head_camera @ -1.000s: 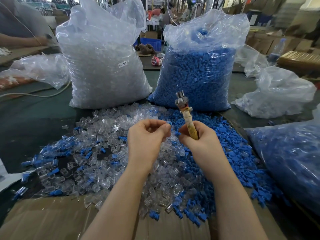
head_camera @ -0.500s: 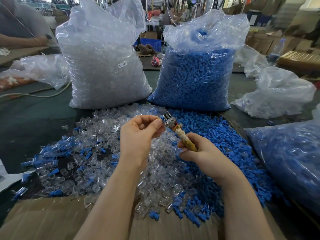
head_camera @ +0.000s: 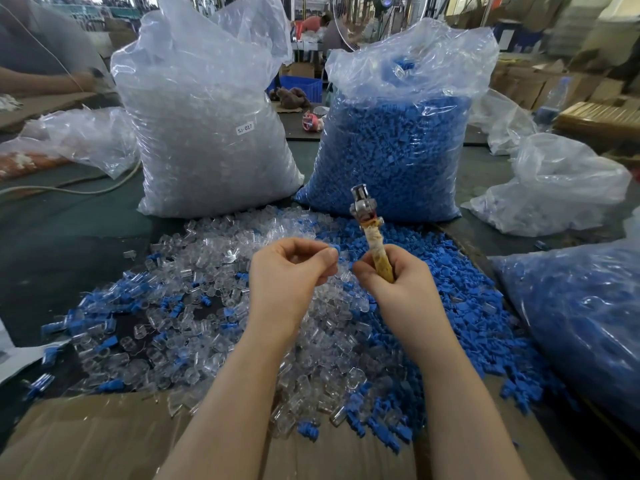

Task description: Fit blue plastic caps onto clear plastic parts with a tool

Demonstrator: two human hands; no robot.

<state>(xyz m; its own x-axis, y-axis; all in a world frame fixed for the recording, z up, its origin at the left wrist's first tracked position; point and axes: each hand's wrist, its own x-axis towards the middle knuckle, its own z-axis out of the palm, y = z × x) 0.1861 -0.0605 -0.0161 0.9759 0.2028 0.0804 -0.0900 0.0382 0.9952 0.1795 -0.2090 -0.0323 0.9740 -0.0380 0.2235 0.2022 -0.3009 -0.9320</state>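
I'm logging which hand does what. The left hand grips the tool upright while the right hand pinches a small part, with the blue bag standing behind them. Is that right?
Not quite: the hands are swapped. In the head view the right hand grips the tool upright, and the left hand pinches a small part. The blue bag does stand behind them.

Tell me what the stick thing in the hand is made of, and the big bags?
The tool has a shiny head, probably metal; its handle looks wrapped in yellowed tape or cloth. The right hand grips it. The bags are thin clear plastic: crinkled, glossy, see-through.
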